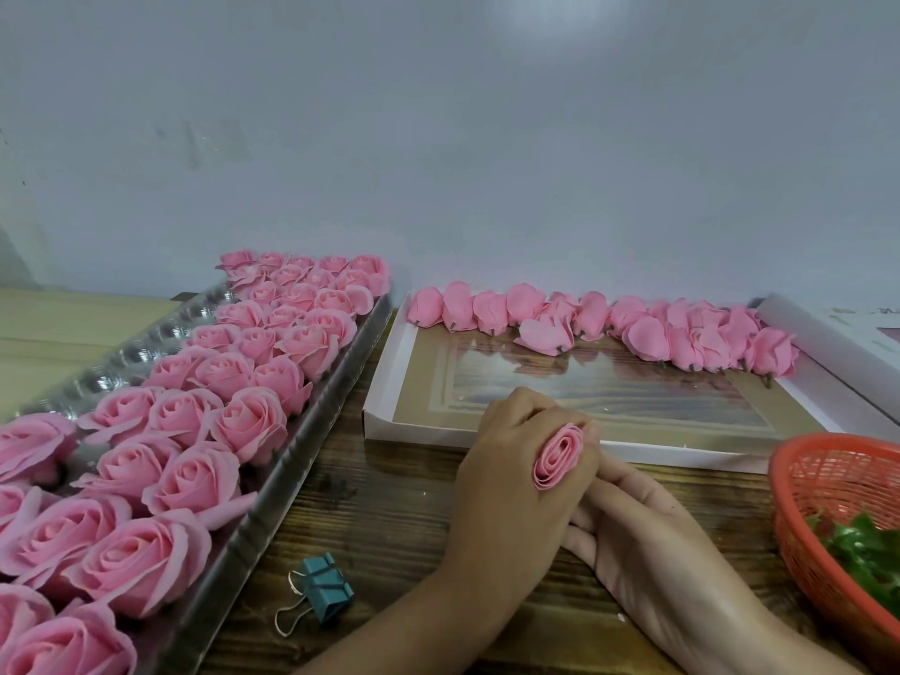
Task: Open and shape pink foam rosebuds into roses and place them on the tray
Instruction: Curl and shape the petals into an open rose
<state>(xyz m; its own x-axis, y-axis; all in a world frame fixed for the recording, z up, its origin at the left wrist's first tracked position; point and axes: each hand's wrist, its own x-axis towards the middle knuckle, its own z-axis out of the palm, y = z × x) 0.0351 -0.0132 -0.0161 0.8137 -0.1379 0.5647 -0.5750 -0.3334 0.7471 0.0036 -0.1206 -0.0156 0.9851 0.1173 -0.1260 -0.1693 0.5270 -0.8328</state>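
Your left hand (pixel 506 484) has its fingers curled round the rosebud (pixel 559 457), over the table just in front of the box (pixel 419 429). Right hand (pixel 638 523) tucked underneath, grip can't tell. Tray (pixel 316 416) on the left.

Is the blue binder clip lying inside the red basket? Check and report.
No, the blue binder clip lies on the wooden table beside the tray of roses, apart from the red basket.

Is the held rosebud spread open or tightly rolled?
Tightly rolled: the rosebud, gripped by the left hand, shows a close spiral, no petals flared like the roses on the tray.
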